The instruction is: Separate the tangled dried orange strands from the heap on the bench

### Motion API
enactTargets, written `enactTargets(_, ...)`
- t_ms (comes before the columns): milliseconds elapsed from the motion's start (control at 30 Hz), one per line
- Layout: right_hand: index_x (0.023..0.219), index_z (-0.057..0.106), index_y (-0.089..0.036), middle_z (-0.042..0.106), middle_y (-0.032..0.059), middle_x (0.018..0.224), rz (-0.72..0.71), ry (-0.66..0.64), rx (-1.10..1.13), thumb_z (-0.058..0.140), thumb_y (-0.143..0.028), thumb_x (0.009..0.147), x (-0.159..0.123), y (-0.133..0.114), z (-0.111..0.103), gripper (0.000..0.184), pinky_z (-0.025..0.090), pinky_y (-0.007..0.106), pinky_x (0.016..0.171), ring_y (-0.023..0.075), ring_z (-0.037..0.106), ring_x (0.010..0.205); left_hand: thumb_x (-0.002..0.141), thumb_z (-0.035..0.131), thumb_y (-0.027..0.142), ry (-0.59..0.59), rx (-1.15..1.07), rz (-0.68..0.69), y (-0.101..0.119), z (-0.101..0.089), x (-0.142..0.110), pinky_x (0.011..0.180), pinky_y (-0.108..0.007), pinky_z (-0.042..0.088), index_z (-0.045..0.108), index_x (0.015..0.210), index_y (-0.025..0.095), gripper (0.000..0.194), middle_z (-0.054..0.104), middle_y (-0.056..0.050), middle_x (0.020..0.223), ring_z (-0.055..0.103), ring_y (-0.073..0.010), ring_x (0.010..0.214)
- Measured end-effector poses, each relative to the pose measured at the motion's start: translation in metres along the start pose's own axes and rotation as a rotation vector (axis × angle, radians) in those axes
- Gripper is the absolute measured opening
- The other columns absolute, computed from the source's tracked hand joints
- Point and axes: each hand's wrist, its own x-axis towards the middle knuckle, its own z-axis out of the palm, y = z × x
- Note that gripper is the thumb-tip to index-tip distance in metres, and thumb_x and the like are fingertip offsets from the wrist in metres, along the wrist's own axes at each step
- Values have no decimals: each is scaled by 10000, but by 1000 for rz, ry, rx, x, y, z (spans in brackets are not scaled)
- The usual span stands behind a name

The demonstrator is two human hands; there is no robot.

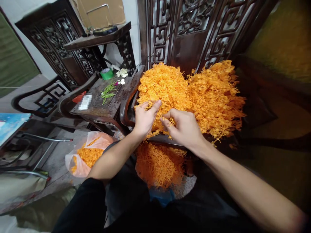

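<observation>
Orange artificial-looking sprigs with thin branching stems form a large heap (162,84) on a dark wooden chair seat, with another bunch (216,97) at its right. In front of the heap, my left hand (145,118) is closed on an orange sprig, part of which shows by its fingers. My right hand (182,127) pinches a small orange piece between thumb and curled fingers, close beside the left. What lies inside each grip is partly hidden. Below the seat edge, between my legs, sits another mass of orange stems (161,165).
A pink plastic bag (97,140) of orange pieces stands on the floor at left. The small wooden table (94,111) holds green tape (107,73), green sprigs (108,92) and white flowers (121,73). Carved chair backs (190,45) rise behind the heap. Something blue (162,195) is underneath.
</observation>
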Motion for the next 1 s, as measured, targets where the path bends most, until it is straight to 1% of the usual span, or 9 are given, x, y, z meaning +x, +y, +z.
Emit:
enactTargets(133,812,634,-239,733,35,735,67,65,11,651,-266,919,-6,-14,0,112,488,370,625,224,685,684,807,880,332,-12,-78,-1,4,10,7,461,-204,207,558,719,162,374,410,92,575,296,-26,477)
enactTargets(300,815,620,-270,735,40,753,-85,84,57,634,-251,943,-23,-38,-8,130,545,398,620,227,709,684,822,876,332,235,-108,87,24,-10,34,442,-185,181,549,767,171,368,446,94,613,294,-15,475)
enactTargets(433,949,676,-256,789,80,1045,16,82,179,675,-261,936,-14,-24,-19,13,622,442,721,267,767,890,829,861,418,-42,-26,-8,28,-21,25,443,-178,193,637,825,161,340,511,64,642,386,-22,492)
enactTargets(533,1130,693,-266,771,92,1125,187,125,395,718,-333,927,0,-5,-29,215,635,428,659,273,769,884,798,880,442,-214,26,-102,25,-17,7,432,-190,192,673,805,143,363,533,52,623,385,-18,467)
enactTargets(633,1308,689,-303,767,70,1108,234,68,456,753,-387,907,8,1,-32,414,614,414,610,252,744,806,763,899,472,-293,31,-130,24,-14,-4,423,-203,189,683,747,127,407,570,31,625,370,-9,442)
enactTargets(767,1114,769,-262,775,54,1062,86,8,306,778,-368,891,9,0,-24,247,599,437,832,250,725,932,745,898,523,-359,56,-146,21,-14,-7,420,-210,204,705,728,128,440,575,21,602,379,-14,428)
enactTargets(833,960,745,-235,761,42,944,17,16,252,733,-349,927,8,2,-18,119,569,404,832,219,703,876,759,878,555,-372,86,-148,20,-14,-8,411,-215,200,714,721,128,459,603,5,612,381,-15,417)
enactTargets(900,852,681,-224,722,29,843,4,67,210,691,-337,954,7,4,-13,152,540,366,772,193,667,797,789,849,571,-382,113,-145,21,-14,-9,406,-220,205,714,702,123,475,625,-10,615,383,-14,405)
enactTargets(1000,846,651,-227,716,28,836,24,123,199,672,-328,961,6,7,-9,155,538,354,761,192,663,797,830,824,544,-376,122,-157,24,-16,-9,397,-223,205,710,698,125,454,653,-26,637,378,-10,391)
